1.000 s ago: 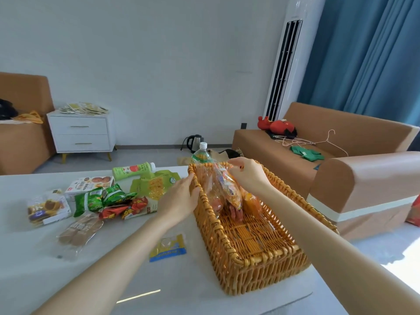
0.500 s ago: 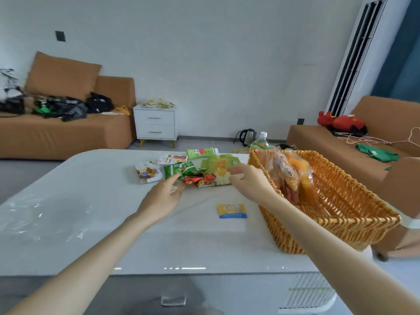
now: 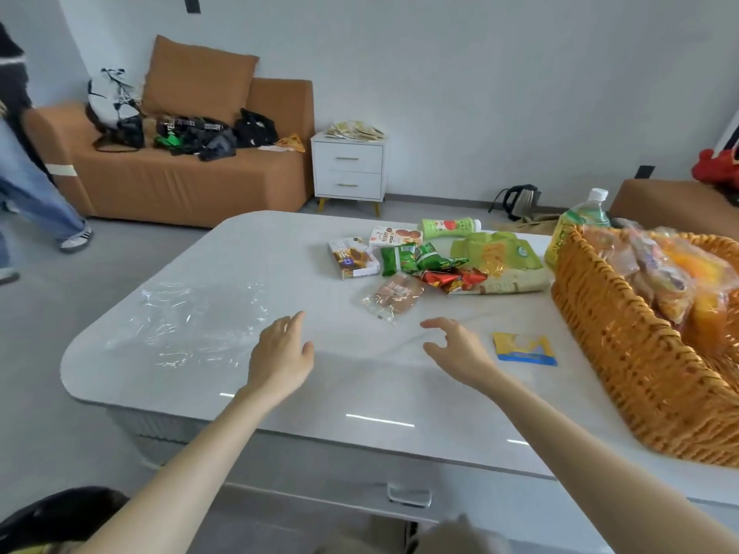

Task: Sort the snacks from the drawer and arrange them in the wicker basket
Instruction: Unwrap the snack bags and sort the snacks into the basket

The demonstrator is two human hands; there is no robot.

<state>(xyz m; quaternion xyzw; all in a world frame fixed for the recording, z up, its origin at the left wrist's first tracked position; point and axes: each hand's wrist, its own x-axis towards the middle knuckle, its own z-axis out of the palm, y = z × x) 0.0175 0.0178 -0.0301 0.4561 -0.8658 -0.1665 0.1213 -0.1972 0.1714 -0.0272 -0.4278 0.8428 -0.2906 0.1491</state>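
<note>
Well, your left grip was wide and held nothing, with the fingers straight and spread just above the counter. Your right grip was wide too, its fingers loosely bent and its thumb apart, and it held nothing either. Both hovered over a bare stretch of the counter, a little apart from each other.

Just beside your right grip, toward the basket, lay a small blue-and-yellow packet, flat on the counter. Beyond your grips lay a clear-wrapped pastry. Behind it sat the loose pile: red packets, green packets, a snack box, a smaller biscuit box, a green bottle on its side and a big green-and-yellow bag.

The wicker basket stood at the right end of the counter, with clear bags of orange snacks propped at its far end. A water bottle showed upright just behind that end; whether it stood inside, you could not tell. A crumpled clear film lay at the counter's left end, and a drawer handle showed below its front edge.

Farther off stood a brown sofa heaped with bags, a white nightstand and a kettle on the floor.
</note>
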